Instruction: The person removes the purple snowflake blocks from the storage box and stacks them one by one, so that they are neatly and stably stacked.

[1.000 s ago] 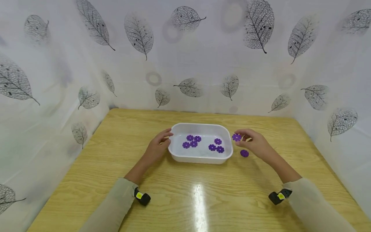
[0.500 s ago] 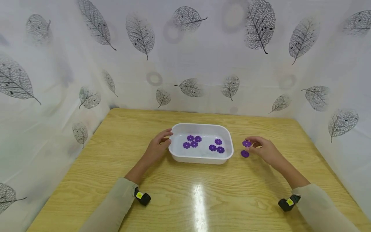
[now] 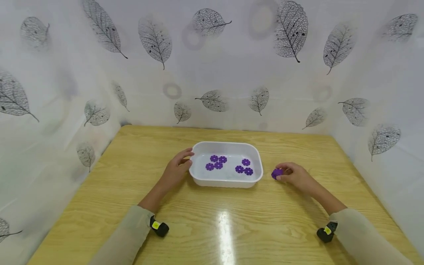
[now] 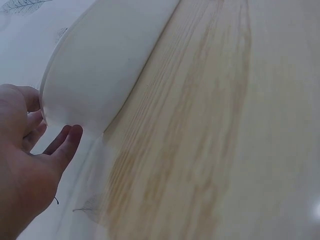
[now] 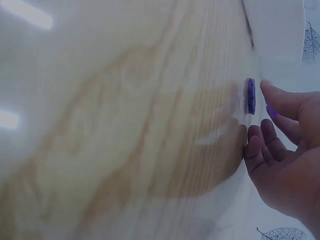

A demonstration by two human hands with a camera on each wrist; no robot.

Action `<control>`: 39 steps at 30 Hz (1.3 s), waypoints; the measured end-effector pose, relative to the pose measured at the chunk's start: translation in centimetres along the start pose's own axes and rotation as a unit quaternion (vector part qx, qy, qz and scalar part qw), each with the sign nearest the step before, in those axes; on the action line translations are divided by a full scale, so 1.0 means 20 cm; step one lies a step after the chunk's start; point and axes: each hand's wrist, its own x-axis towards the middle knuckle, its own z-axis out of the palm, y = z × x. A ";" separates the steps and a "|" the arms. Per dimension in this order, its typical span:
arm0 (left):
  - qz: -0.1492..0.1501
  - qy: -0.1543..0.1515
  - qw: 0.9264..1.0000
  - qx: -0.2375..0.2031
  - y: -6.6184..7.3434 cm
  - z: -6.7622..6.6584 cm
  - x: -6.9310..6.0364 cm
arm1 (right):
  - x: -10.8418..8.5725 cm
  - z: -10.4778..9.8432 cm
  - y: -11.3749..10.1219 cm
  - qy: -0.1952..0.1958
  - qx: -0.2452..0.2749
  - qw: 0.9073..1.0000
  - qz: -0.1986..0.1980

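The white tray (image 3: 228,183) lies on the table with several purple flower-shaped pieces (image 3: 218,165) in its left half and three (image 3: 246,162) at its right. Around the tray's left end, my left hand (image 3: 173,170) holds the rim; in the left wrist view the fingers (image 4: 67,142) touch its end wall. To the right of the tray, my right hand (image 3: 298,179) pinches a purple piece (image 5: 271,111), mostly hidden by the fingers. Another piece (image 5: 251,96) is beside the fingertips, low at the tabletop, and the two overlap in the head view.
The wooden table (image 3: 192,224) has a bright reflection near its front. A white curtain (image 3: 232,66) with leaf prints stands behind the table and along both sides. A black wrist camera (image 3: 160,228) is on the left sleeve and another (image 3: 326,233) on the right.
My right hand has moved right and down from beside the tray rim, carrying its purple piece to the one on the table. My left hand has stayed at the tray.
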 end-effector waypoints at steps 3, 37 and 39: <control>0.002 -0.003 1.000 -0.003 -0.01 0.00 0.00 | 0.00 0.00 0.01 -0.001 -0.017 1.000 -0.008; -0.003 0.001 1.000 0.006 0.01 0.01 -0.01 | 0.02 0.00 -0.03 -0.040 -0.045 0.997 -0.042; -0.004 0.002 1.000 0.007 0.02 0.01 -0.01 | 0.02 0.00 -0.03 -0.041 -0.047 0.997 -0.044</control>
